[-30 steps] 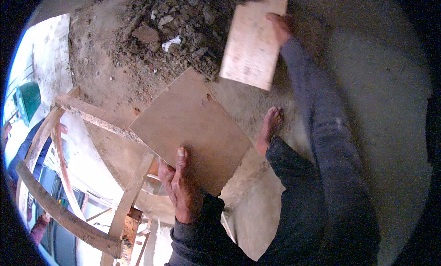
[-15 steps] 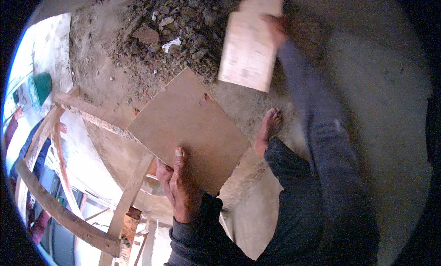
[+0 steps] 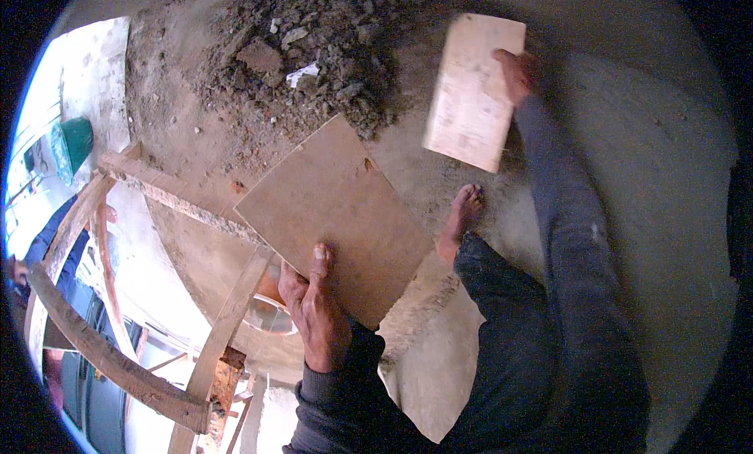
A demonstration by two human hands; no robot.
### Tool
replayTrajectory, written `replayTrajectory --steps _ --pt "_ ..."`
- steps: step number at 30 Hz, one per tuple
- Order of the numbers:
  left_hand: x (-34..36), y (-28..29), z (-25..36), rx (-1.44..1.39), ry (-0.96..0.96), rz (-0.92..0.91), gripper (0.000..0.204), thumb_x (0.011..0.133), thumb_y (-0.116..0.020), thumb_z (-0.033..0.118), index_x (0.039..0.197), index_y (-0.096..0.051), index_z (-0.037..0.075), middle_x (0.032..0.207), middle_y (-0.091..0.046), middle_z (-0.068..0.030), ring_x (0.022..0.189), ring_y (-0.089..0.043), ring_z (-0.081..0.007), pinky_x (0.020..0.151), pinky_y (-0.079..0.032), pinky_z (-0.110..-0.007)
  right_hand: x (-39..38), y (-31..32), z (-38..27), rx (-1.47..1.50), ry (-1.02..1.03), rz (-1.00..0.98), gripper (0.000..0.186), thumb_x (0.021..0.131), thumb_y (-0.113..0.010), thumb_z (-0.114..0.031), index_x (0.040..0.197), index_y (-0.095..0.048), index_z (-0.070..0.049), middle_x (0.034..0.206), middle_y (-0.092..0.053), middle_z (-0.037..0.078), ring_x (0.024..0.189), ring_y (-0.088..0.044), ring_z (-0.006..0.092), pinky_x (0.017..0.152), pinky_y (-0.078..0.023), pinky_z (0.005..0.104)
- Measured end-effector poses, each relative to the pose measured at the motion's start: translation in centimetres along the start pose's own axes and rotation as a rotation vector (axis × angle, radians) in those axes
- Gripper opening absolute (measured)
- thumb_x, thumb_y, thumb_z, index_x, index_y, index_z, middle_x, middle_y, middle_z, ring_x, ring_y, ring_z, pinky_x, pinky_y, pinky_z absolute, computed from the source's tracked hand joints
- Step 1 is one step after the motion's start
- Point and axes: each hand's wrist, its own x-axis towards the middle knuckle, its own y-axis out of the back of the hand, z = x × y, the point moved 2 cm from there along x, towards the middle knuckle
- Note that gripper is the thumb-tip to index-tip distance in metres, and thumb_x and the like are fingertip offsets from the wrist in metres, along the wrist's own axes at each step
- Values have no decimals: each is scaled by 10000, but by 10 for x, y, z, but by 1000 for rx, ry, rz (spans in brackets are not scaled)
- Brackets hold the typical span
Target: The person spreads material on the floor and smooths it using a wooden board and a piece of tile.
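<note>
My left hand grips a flat, square-cornered brown panel by its near edge, thumb on top and the other fingers mostly hidden underneath. The panel has a small dark chip near its far right edge; I cannot make out its material. Farther forward and to the right, my right hand is closed on the right edge of a pale rectangular wooden board. That board is slightly blurred and stands apart from the brown panel, above the floor.
A heap of dark rubble and soil lies at the far side. A rough wooden frame stands on the left, with a green bucket beyond it and part of another person. A bare foot rests on the floor between my arms.
My right hand has carried the pale board to the right and slightly nearer. My left hand and the brown panel sit a little farther right in view, still held the same way.
</note>
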Motion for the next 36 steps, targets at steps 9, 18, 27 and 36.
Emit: replayTrajectory --steps 9,18,27,36 --pt "3 7 -4 -32 -3 13 399 849 -570 265 1089 -513 -48 991 -583 -132 893 -534 -214 804 -418 -325 -8 -103 -19 -129 434 18 415 718 -687 -245 1010 -558 21 860 -603 113 750 -582 245 701 -485 372" --pt "2 1 -2 -76 -29 -4 383 851 -566 248 1095 -513 -42 988 -587 -128 879 -540 -213 798 -423 -328 -52 72 -18 43 61 -18 345 759 -621 -238 1002 -603 6 919 -640 119 815 -624 255 739 -505 363" --pt "9 8 -13 39 -64 1 392 846 -559 285 1056 -536 -46 972 -585 -134 858 -529 -223 795 -416 -336 -41 -132 -18 339 183 -7 321 810 -579 -265 1020 -555 -24 923 -613 113 849 -591 254 783 -485 403" --pt "6 15 -12 79 -7 56 428 855 -552 316 1076 -529 -50 1004 -539 -165 926 -502 -252 832 -390 -353 -18 5 25 221 283 -198 319 878 -461 -261 1040 -544 1 945 -617 130 851 -609 279 734 -518 399"
